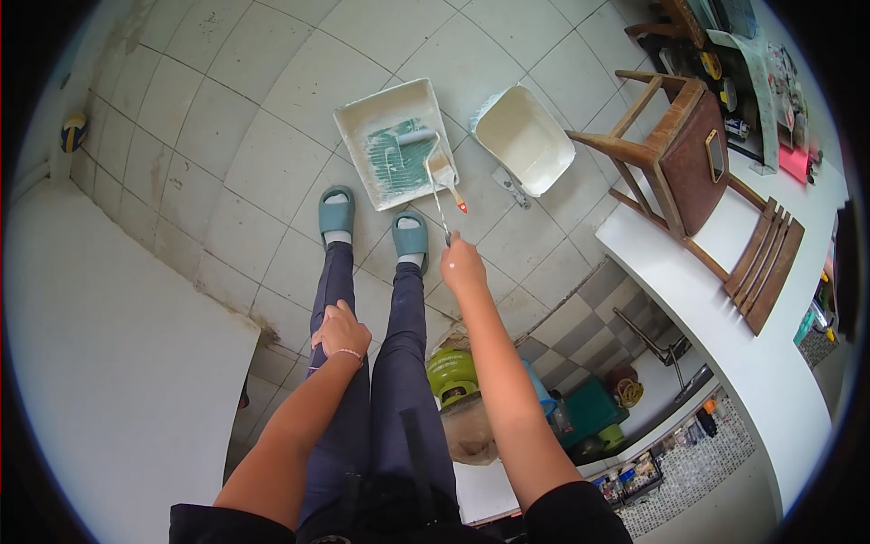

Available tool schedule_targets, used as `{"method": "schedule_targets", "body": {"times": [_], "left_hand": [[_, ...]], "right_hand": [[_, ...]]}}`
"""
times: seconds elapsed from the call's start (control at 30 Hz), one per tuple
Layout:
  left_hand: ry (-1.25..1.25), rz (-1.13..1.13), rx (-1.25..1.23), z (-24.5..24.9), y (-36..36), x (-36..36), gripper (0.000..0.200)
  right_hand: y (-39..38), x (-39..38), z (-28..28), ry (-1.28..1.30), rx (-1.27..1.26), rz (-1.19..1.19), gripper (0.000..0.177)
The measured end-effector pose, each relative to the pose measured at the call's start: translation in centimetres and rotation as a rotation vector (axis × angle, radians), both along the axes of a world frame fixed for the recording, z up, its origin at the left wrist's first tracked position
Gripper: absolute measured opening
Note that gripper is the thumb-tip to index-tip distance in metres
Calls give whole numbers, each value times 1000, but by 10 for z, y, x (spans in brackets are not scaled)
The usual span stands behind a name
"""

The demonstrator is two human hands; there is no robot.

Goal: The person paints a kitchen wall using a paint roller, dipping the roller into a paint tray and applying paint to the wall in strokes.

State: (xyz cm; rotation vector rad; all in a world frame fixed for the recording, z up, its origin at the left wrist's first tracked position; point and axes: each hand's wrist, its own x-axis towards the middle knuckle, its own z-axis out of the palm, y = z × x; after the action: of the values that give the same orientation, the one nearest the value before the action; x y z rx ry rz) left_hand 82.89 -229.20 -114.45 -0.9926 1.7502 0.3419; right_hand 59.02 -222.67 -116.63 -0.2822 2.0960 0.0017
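Standing person seen from above, on a tiled floor (272, 163). The paint tray (362, 109) lies flat on the floor beyond the right hand (462, 265), just past the toes of the two green slippers (336, 213), so it can be reached without stooping. The paint roller (410, 139) runs from that hand down into the tray. Its sleeve rests on the green-smeared slope, and the thin metal frame rises back to the grip. The right hand is closed in a fist around the end of the grip, arm extended, which keeps the roller steep enough for its sleeve to sit in the tray. The left hand (340, 331) holds nothing and lies, fingers loosely curled, on the left thigh.

Surroundings: a white counter (725, 299) curves round to the right of the right hand, with a wooden chair (684, 154) tipped on it. A white tub (524, 136) stands beyond and to the right of that hand, just beside the tray. A green gas cylinder (451, 372) sits below the right forearm. A paintbrush (446, 177) lies across the tray's near corner, just beside the roller frame and closest to obstructing it.
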Motion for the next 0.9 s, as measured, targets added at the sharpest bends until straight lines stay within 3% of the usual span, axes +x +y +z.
{"method": "schedule_targets", "body": {"times": [0.23, 0.6, 0.9], "left_hand": [[-21, 20, -14, 2, -4, -7, 39], [11, 37, 2, -6, -10, 6, 44], [-1, 53, 5, -8, -12, 6, 43]], "right_hand": [[-39, -20, -3, 40, -35, 13, 31], [-6, 2, 14, -7, 60, -48, 25], [-39, -22, 12, -182, 71, -291, 28]]}}
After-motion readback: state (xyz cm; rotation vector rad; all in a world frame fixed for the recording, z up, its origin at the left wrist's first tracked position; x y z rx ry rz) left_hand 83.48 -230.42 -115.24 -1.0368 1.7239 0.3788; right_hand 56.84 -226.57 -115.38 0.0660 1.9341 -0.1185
